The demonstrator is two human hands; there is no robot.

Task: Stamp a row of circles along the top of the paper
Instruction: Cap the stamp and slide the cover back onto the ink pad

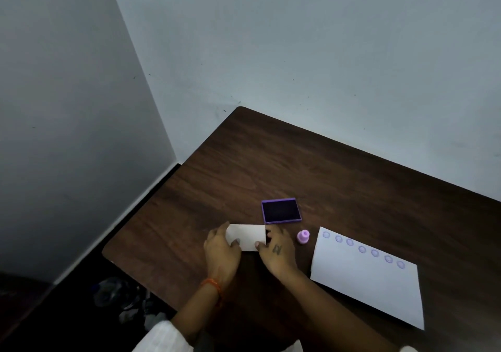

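A white sheet of paper (pixel 366 281) lies on the right of the dark wooden table (pixel 271 167), with a row of several purple circles (pixel 362 249) along its top edge. A small purple stamp (pixel 302 236) stands upright just left of the paper. Behind it sits an open purple ink pad (pixel 281 210) with a dark inked surface. My left hand (pixel 221 251) and my right hand (pixel 276 248) both hold a small white rectangular lid or card (pixel 246 236) by its ends, just in front of the ink pad.
The table stands in a corner against pale walls (pixel 271 40). Its left edge drops to a dark floor with a heap of cloth or bags (pixel 122 297). An orange thread band circles my left wrist (pixel 211 284).
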